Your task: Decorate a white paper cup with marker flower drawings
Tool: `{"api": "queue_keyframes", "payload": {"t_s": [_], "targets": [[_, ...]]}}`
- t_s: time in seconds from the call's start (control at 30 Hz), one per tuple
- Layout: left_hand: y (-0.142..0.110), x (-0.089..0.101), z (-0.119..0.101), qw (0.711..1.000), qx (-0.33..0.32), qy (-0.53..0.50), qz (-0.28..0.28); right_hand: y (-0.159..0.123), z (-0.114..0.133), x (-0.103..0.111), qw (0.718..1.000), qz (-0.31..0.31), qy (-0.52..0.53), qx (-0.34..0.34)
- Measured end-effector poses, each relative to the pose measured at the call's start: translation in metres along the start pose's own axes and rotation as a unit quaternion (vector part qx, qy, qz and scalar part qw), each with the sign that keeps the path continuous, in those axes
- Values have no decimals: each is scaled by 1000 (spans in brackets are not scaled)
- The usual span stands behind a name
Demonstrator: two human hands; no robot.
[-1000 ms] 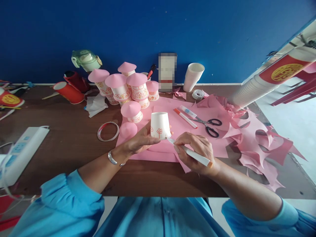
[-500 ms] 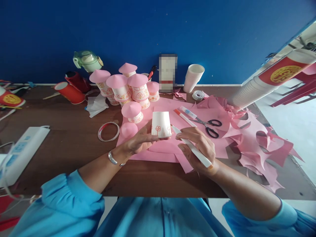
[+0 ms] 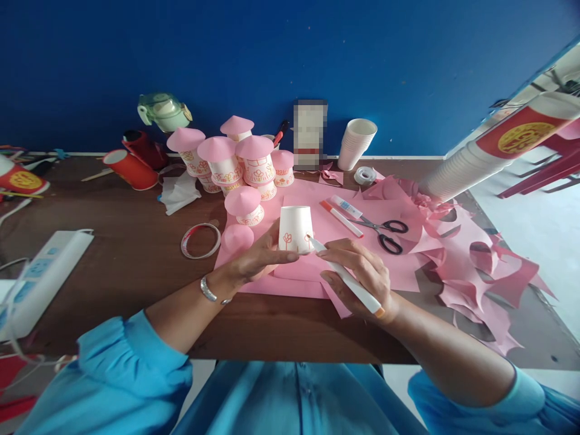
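Note:
A white paper cup [image 3: 295,225], upside down with orange flowers drawn near its lower edge, is gripped in my left hand [image 3: 258,257]. My right hand [image 3: 362,275] holds a white marker [image 3: 356,285] with an orange end. The marker's tip touches the right side of the cup, at one of the drawn flowers. Just beyond my left hand stand several decorated cups with pink cone roofs [image 3: 243,202]. Pink paper [image 3: 312,272] lies beneath both hands.
Scissors [image 3: 385,232], an orange-and-white marker [image 3: 342,219] and pink paper scraps [image 3: 480,266] lie to the right. A tape roll [image 3: 200,241] and a power strip [image 3: 43,281] are on the left. Stacked white cups [image 3: 357,144] stand near the blue wall.
The marker tip has moved left from beside the cup onto its side. My left hand has turned the cup slightly, and its thumb now lies across the lower edge.

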State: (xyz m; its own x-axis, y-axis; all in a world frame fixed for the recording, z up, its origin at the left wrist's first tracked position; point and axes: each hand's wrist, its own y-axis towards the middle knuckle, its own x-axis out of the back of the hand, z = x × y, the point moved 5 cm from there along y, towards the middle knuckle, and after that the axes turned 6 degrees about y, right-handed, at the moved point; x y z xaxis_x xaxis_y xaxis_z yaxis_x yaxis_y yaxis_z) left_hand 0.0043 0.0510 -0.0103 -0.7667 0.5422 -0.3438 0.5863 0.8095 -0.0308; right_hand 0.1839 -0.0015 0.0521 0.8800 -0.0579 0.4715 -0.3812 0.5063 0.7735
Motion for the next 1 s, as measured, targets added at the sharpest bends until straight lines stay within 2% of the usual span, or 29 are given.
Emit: {"api": "queue_keyframes", "payload": {"t_s": [0.3, 0.4, 0.63, 0.73, 1.0], "targets": [[0, 10, 12, 999, -31, 7, 27, -2, -2, -2, 1000, -5, -8, -10], [-2, 12, 16, 1000, -20, -10, 20, -3, 0, -4, 1000, 4, -5, -9], [-2, 5, 9, 1000, 19, 5, 5, -1, 1, 0, 1000, -7, 7, 6], [0, 5, 6, 1000, 5, -2, -8, 1, 1, 5, 1000, -19, 6, 7], [3, 2, 3, 1000, -12, -2, 17, 0, 2, 6, 1000, -18, 5, -16]]}}
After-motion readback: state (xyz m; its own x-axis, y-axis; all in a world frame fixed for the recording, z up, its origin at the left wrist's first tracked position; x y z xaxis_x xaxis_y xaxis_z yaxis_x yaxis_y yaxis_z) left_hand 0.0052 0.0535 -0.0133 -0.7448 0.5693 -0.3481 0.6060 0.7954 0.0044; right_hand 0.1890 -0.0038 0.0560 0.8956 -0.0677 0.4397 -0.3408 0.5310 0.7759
